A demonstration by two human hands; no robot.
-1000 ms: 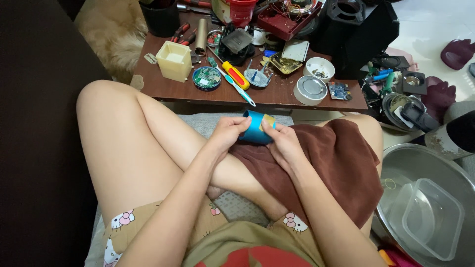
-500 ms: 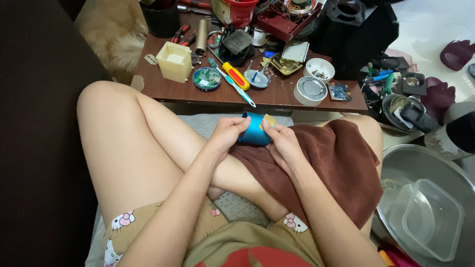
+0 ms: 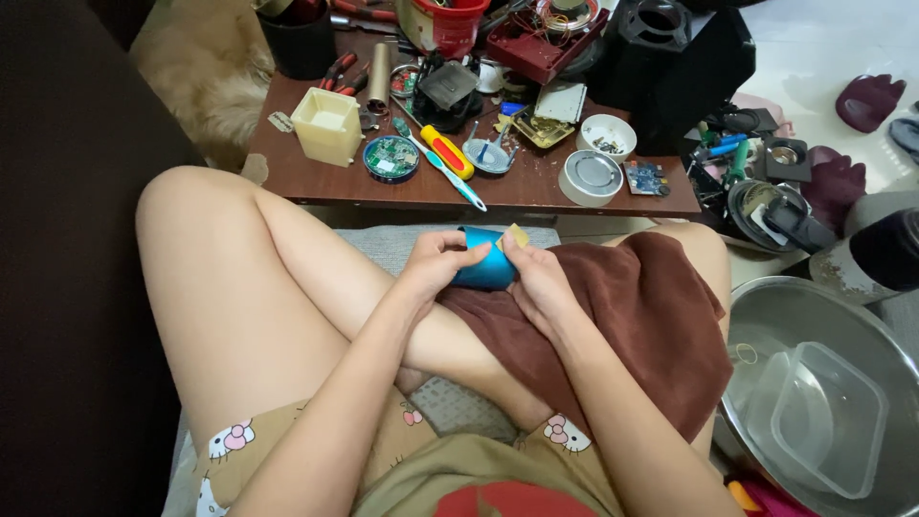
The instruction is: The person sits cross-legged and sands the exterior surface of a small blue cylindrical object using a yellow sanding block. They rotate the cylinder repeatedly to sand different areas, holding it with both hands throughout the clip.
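Fingers of both hands clamp the blue cylinder [image 3: 483, 260] just before the low table [image 3: 306, 182]. Left hand [image 3: 436, 268] steadies it; right hand [image 3: 536, 278] pinches a yellowish tab [image 3: 518, 236] at its top.

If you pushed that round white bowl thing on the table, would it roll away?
Probably not. The round white container sits flat on the wooden table, wide and low, so it would likely slide rather than roll or tip. It looks like light plastic, so a small push should move it.
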